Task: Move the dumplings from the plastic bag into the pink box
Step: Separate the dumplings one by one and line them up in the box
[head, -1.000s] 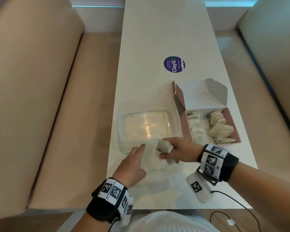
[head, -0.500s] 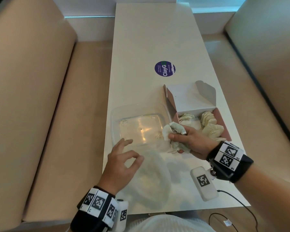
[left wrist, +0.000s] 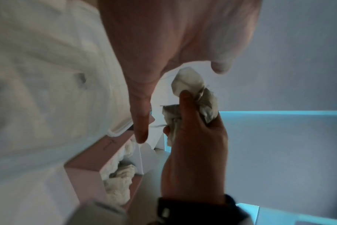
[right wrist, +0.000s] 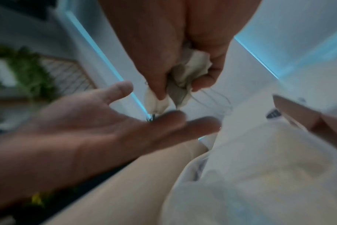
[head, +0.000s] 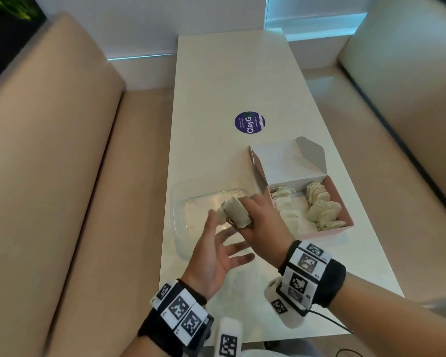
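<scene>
My right hand (head: 252,220) grips a clump of pale dumplings (head: 236,213) in the air above the right end of the clear plastic container (head: 180,202). My left hand (head: 224,246) is open, palm up with fingers spread, just under and left of the clump. The pink box (head: 345,202) stands open to the right, with several dumplings (head: 319,207) in it. The thin plastic bag (head: 242,287) lies faintly visible on the table between my wrists. The wrist views show the clump (left wrist: 190,85) (right wrist: 192,68) pinched by right fingers and thumb, with the left fingers (right wrist: 183,126) straight.
A round purple sticker (head: 249,122) marks the white table (head: 229,81) beyond the box. Beige benches (head: 62,176) run along both long sides. A black cable (head: 330,320) trails off the near right edge.
My right hand lifted the dumplings off the bag, swung toward the box, and now holds them higher over the container. My left hand left the bag and turned palm up beneath.
</scene>
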A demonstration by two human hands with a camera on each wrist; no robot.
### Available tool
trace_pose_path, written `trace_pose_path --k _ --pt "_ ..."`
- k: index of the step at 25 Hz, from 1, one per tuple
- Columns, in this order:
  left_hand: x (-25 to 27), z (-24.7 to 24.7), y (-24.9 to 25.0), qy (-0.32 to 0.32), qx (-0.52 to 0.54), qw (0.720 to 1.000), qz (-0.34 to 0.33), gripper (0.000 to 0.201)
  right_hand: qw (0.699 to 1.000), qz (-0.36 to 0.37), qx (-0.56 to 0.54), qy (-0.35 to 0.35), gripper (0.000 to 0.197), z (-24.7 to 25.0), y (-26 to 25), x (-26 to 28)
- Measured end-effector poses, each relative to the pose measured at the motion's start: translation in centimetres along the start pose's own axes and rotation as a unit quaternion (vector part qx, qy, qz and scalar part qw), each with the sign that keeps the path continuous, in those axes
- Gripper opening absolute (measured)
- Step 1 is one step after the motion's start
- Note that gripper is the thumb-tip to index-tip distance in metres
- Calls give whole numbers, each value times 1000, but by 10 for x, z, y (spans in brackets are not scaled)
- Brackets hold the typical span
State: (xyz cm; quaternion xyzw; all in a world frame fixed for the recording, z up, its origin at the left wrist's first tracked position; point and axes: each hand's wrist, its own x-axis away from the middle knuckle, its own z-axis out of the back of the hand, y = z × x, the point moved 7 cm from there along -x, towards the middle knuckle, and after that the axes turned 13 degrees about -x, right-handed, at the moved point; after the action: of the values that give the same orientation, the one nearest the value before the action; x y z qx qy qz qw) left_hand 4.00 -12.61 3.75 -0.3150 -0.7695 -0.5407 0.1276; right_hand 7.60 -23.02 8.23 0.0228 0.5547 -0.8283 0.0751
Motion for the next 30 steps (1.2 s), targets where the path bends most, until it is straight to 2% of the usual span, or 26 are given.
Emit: trace_pose_path --k 3,5,7,10,14,18,20,23,25,27,30 --pt "2 -5 -2 -31 86 995 32 79 974 150 167 -25 34 -6 -10 7" --pt "1 -8 0 -41 105 992 49 80 953 202 218 -62 35 -17 -14 13" --pt "-3 -8 2 -29 118 990 65 69 940 230 231 -96 32 -30 -17 20" --pt "-6 -7 1 -7 137 988 74 49 942 193 242 -129 31 -36 -17 24" --pt "-6 -12 -3 -28 173 982 72 51 941 116 277 -153 54 -23 -11 22" --pt "-8 -12 -6 -19 196 977 85 39 964 87 164 -190 84 -15 -12 24" --pt "-8 -10 -6 -10 205 975 81 33 978 77 92 -170 89 -8 -11 27" --pt "-12 -4 -5 6 218 974 62 26 995 66 31 -66 75 9 -5 30" --pt "-15 -1 -6 17 226 972 60 24 994 79 74 -18 58 11 -2 31" --pt "-16 -2 -6 11 230 971 58 22 992 75 103 -21 42 4 4 30" --pt "-18 0 -6 -5 203 978 43 20 999 8 37 -39 29 2 16 23"
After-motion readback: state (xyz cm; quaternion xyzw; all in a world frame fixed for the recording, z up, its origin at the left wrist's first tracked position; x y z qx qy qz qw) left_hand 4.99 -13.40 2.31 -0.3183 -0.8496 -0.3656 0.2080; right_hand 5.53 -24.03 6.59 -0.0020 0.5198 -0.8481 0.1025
